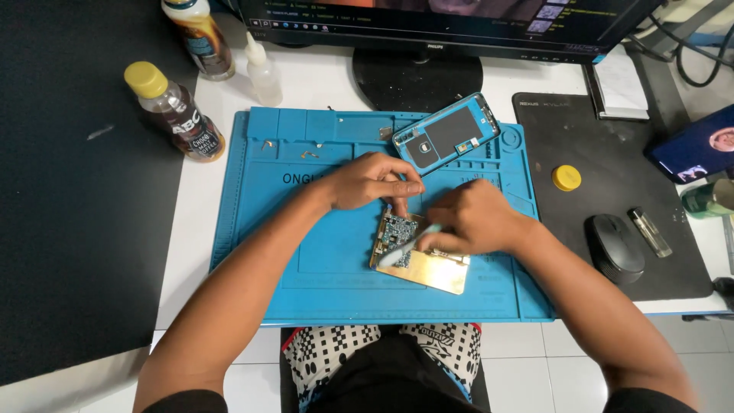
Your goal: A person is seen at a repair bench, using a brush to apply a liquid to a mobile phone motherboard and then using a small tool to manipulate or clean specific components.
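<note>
Nearby, phone frame (447, 132) (mat's (260, 229) top edge) lies beyond both hands (371, 181).

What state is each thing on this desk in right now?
Circuit board: bare, lying on a gold plate.
Phone frame: opened, lying flat.
Dark bottle: capped, upright.
Monitor: on.
Left hand: steadying the board.
Right hand: gripping a tool.

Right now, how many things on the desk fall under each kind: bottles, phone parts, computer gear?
Bottles: 3 (yellow-capped bottle, tall bottle, small squeeze bottle)
Phone parts: 2 (circuit board, phone frame)
Computer gear: 2 (monitor, mouse)
Total: 7
</note>
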